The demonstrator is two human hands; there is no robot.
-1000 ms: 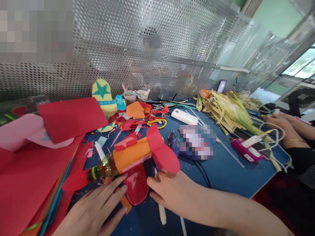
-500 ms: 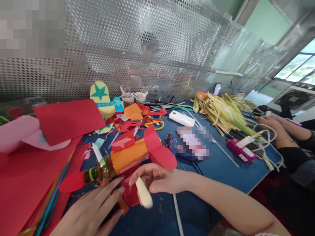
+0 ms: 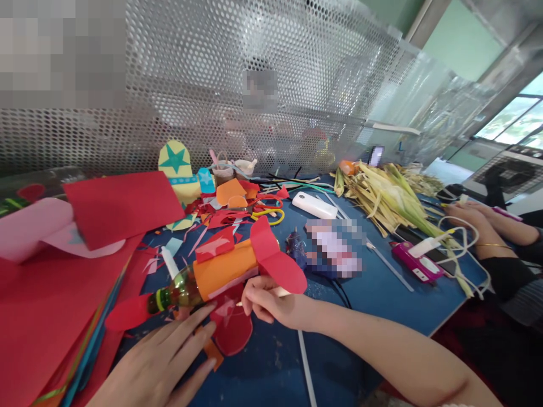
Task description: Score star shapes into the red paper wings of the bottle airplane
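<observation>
A green glass bottle [image 3: 183, 289] lies on its side, wrapped in orange paper [image 3: 227, 270]. Red paper pieces [image 3: 280, 270] stick out at its base, and a red paper tip [image 3: 127, 312] is at its neck. My left hand [image 3: 165, 350] lies beside the bottle, fingers stretched out and apart, fingertips at the lower red paper wing [image 3: 233, 330]. My right hand [image 3: 267, 299] is closed on a pale cream stick [image 3: 240, 304]; its thin tip points at that wing. The fingers hide most of the stick, so its exact kind is unclear.
Scissors [image 3: 271, 215], paper scraps, a white device [image 3: 314, 204] and a blue glue gun [image 3: 296, 249] lie beyond the bottle. Red paper sheets [image 3: 51, 316] cover the left. Corn husks [image 3: 377, 195] and a magenta power strip [image 3: 413, 261] lie right, near another person's hands [image 3: 470, 217]. A perforated metal screen stands behind.
My right hand has turned over and closed more around the cream stick, bringing its thin tip to the lower red wing. My left hand and the bottle have barely moved.
</observation>
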